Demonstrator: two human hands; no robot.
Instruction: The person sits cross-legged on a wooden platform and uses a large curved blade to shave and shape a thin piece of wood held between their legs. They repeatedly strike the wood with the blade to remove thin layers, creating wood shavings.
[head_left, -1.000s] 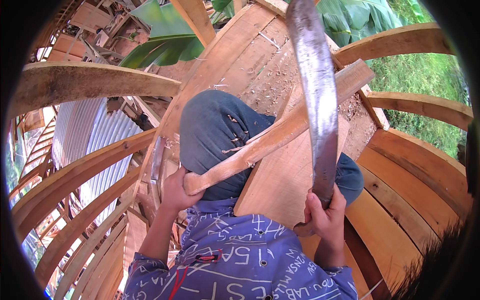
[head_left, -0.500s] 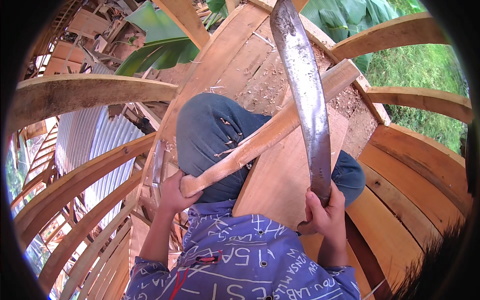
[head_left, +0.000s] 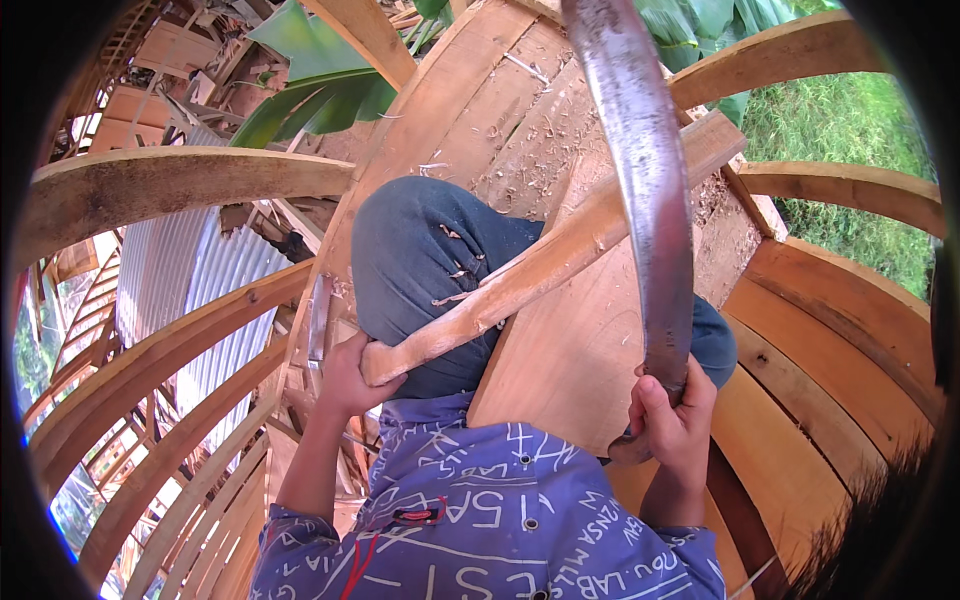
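A carved wooden bar (head_left: 540, 268) slants across a bent leg (head_left: 415, 240) and above a broad board (head_left: 560, 375), its far end near the right edge of the planks (head_left: 465, 115). The left hand (head_left: 350, 378) has its grip around the near end. The right hand's (head_left: 675, 415) grip holds a machete (head_left: 640, 165), blade crossing before the bar; contact is unclear. Open room lies left of the blade, between curved ribs (head_left: 200, 183).
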